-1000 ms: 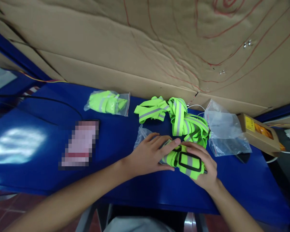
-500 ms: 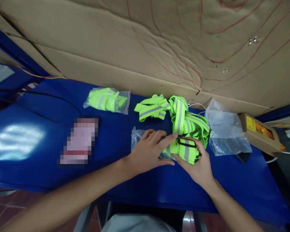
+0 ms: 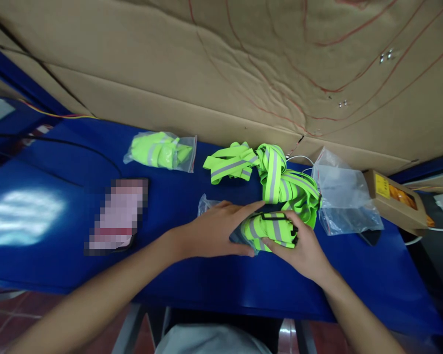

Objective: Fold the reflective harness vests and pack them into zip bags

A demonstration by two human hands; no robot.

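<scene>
Bench: a blue surface [image 3: 177, 199] stands against a cardboard wall [image 3: 133, 59] with red drawn lines.
Strap bundle: the rolled bright green strap [image 3: 269, 231], with grey stripes and a black buckle, is between the two hands, above the front part of the bench.
Right hand: it [image 3: 302, 248] is curled around the right end of this bundle and holds it, thumb in front.
Left hand: thumb and forefinger of it [image 3: 210, 233] are wide apart at the bundle's left end; clear film shows between them, but I cannot tell if it is gripped.
Clear bag: its crumpled part [image 3: 205, 204] comes out behind the left hand.
Loose straps: they [image 3: 273, 177] lie heaped just behind the bundle.
Flat bag: it [image 3: 345, 196] lies to their right, near a small box [image 3: 395, 201].
Packed bag: green strap inside [image 3: 158, 150], back left.
Phone: it [image 3: 118, 211] lies at left, screen blurred.
</scene>
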